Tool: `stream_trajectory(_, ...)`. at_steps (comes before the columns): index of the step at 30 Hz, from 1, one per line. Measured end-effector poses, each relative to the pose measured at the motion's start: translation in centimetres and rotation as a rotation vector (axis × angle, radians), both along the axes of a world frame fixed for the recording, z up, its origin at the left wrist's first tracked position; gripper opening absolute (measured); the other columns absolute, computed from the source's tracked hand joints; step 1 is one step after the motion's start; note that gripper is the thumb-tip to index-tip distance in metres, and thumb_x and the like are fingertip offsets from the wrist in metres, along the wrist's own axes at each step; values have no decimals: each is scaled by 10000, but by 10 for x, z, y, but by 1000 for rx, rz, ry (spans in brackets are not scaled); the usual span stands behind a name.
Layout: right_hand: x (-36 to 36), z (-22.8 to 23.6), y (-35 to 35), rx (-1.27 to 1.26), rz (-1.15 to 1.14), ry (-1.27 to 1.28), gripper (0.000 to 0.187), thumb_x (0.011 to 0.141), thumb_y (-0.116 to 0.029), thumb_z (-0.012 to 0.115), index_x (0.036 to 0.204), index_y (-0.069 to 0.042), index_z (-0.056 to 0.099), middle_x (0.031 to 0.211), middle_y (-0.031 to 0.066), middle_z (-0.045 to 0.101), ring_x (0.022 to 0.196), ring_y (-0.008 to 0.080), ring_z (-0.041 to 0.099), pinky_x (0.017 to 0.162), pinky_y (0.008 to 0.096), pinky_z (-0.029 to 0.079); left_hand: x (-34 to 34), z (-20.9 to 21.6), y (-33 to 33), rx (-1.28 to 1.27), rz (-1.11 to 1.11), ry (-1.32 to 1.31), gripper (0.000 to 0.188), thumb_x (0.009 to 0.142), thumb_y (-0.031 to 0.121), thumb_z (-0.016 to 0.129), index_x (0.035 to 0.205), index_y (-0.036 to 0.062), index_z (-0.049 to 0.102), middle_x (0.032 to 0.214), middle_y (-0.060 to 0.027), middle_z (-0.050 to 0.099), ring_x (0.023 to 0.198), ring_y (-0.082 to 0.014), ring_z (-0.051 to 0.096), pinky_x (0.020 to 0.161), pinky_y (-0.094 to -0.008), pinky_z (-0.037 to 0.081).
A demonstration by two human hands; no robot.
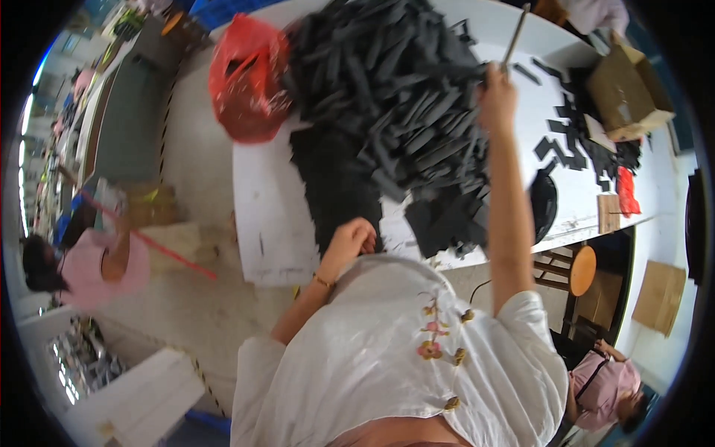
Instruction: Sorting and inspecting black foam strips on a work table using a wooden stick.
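My right hand (pixel 497 97) reaches far forward over the white table (pixel 272 246), closed round a thin rod (pixel 515 37) that points away from me. Beside it rises a big heap of dark grey strips (pixel 395 82). My left hand (pixel 351 241) is at the near edge, fingers curled over a black sheet (pixel 335 182) of foam-like or cloth-like material. Anything inside those fingers is hidden. Smaller black pieces (pixel 439 223) lie between my arms, at the foot of the heap.
A red plastic bag (pixel 251 78) stands left of the heap. Loose strips, a cardboard box (pixel 629 89) and a black bag (pixel 544 205) are to the right. A wooden stool (pixel 582 270) stands by the table. Two people in pink work at the left and lower right.
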State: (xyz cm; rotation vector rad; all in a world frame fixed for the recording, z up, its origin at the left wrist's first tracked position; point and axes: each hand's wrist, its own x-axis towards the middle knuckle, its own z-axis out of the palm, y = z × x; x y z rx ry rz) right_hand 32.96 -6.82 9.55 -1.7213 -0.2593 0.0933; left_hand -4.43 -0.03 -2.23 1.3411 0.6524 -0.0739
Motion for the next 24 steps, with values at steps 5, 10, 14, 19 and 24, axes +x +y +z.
stream_trajectory(5, 18, -37, -20, -354, -15, -356, 431, 956, -401, 504, 991, 12, 623, 705, 59, 609, 635, 137, 567, 603, 276, 438, -32, -31, 36, 725, 200, -49, 108, 825, 124, 686, 900, 61, 641, 812, -83, 631, 683, -206, 631, 608, -303, 495)
stream_trajectory(10, -60, -93, -77, -293, 269, -198, 276, 978, -258, 494, 982, -11, 618, 632, 24, 525, 601, 90, 482, 553, 270, 398, 1, -34, 41, 972, 16, -96, 103, 779, 115, 697, 865, 88, 647, 841, -56, 591, 808, -251, 592, 709, -354, 495)
stream_trajectory(14, -112, -105, -118, -389, 395, -190, 193, 911, -178, 601, 997, -10, 639, 673, 81, 592, 596, 144, 563, 562, 276, 432, 54, -50, 66, 1235, 179, -246, 133, 770, 136, 705, 887, 82, 671, 885, -60, 600, 862, -282, 558, 774, -365, 474)
stream_trajectory(19, -138, -101, -143, -612, 658, -405, 161, 828, -167, 667, 925, -40, 688, 811, 131, 656, 715, 320, 632, 615, 370, 497, 86, -65, 94, 1334, -189, -43, 145, 706, 132, 745, 841, 111, 696, 850, -43, 569, 890, -271, 519, 811, -361, 452)
stream_trajectory(24, -142, -92, -137, -611, 690, -429, 150, 832, -154, 655, 933, -49, 690, 803, 98, 645, 711, 296, 632, 615, 366, 499, 73, -40, 103, 1237, -42, -243, 116, 692, 148, 760, 798, 115, 728, 858, -33, 583, 881, -248, 512, 801, -353, 446)
